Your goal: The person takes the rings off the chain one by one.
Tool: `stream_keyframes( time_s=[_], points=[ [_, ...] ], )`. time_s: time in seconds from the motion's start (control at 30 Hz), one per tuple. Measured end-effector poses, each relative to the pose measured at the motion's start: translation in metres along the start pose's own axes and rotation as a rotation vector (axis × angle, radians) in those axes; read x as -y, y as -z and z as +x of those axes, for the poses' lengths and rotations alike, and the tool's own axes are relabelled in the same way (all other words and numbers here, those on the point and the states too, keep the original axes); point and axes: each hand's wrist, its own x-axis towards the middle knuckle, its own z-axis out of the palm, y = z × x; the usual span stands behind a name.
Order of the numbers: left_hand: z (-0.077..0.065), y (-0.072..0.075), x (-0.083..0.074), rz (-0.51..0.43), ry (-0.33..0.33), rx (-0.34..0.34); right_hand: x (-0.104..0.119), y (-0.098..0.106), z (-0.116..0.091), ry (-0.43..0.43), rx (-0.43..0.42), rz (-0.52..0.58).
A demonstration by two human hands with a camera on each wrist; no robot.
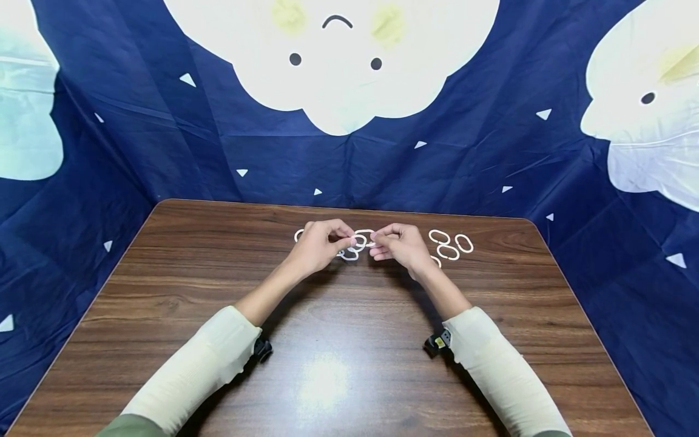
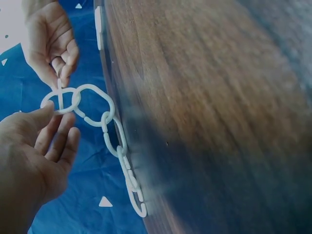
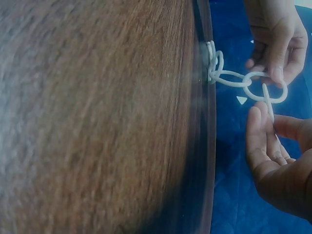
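My left hand pinches the end link of a white plastic chain between thumb and fingers. From that end link the chain's other oval links hang down toward the table, several joined in a row. Opposite it, my right hand holds a separate white link between its thumb and fingertips. In both wrist views this link stands edge-on and crosses the end link's ring. Both hands are close together over the far part of the table, fingertips near each other.
Several loose white links lie on the brown wooden table to the right of my right hand. Part of another white link shows left of my left hand. A blue cloth with white clouds hangs behind the table.
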Motion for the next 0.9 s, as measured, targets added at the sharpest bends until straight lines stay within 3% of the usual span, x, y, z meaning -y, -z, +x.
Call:
stream_keyframes(
  time_s=[0.9],
  points=[
    [0.003, -0.002, -0.001, 0.006, -0.006, -0.039, -0.002, -0.018, 0.001, -0.051, -0.181, 0.063]
  ],
)
